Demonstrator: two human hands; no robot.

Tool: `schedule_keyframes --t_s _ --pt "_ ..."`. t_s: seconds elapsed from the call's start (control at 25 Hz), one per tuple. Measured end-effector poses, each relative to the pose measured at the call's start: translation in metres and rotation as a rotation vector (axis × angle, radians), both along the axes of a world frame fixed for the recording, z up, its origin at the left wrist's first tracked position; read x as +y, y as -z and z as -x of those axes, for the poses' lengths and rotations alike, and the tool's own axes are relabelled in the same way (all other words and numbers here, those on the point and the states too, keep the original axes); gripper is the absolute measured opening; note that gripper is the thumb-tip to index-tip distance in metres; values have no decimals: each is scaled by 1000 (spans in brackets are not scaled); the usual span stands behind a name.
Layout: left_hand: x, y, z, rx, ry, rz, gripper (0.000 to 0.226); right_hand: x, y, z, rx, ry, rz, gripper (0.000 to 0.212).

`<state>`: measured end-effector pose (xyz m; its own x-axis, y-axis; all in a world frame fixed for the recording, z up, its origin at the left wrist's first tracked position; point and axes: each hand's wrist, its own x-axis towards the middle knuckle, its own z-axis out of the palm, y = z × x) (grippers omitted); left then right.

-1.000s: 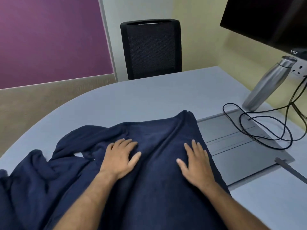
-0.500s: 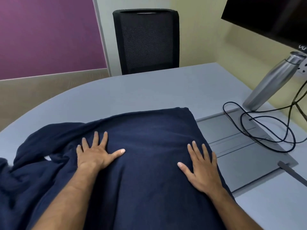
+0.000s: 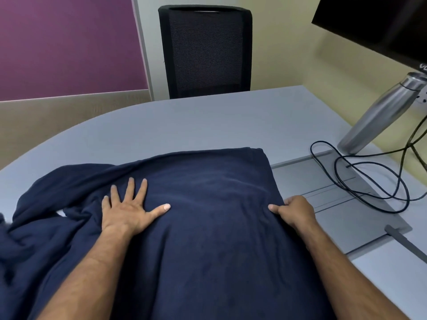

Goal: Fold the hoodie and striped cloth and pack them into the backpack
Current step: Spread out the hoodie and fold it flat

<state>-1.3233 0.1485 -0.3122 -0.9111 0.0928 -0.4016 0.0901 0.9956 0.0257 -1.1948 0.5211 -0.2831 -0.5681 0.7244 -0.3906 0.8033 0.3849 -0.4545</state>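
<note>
Spread across the near half of a pale grey curved surface (image 3: 208,116): a dark navy fleece hoodie (image 3: 208,227), its middle panel smoothed flat, its left portion bunched in loose folds toward the surface's edge. Pressed palm-down on the fabric left of centre, the left hand (image 3: 126,210), fingers straight and splayed, thumb stretched to the right, gripping nothing. At the garment's right edge, the right hand (image 3: 297,211), fingers curled, pinching the navy cloth between thumb and knuckles, with small creases in the fabric beside the grip. Just beside that hand, a flat grey rectangular panel (image 3: 342,218) set in the surface, crossed by loops of thin black cable (image 3: 360,181). Upright near the far right corner, a brushed steel bottle (image 3: 381,114), below the lower corner of a black screen (image 3: 379,24). Beyond the far edge, a black mesh-backed office chair (image 3: 205,51), against a purple wall panel (image 3: 67,42).
</note>
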Motion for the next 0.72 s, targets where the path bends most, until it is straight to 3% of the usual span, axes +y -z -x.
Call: schedule_keyframes --t_s 0.12,0.32,0.44,0.6,0.68,0.72 --pt "-4 0 -1 0 10 14 112 -6 -9 6 -3 0 -9 38" --pt "-5 -3 -1 4 3 2 113 -12 -15 8 278 -40 -23 28" --pt "-1 -5 -1 6 -3 -20 116 21 -34 16 283 -53 -50 31" --pt "21 -9 -3 10 42 -55 116 46 -35 15 65 -85 -213 24" --pt "23 -14 3 65 56 -66 115 39 -27 12 -203 -220 -458 15" --pt "21 -16 6 100 51 -73 113 35 -22 15 -241 -281 -597 19"
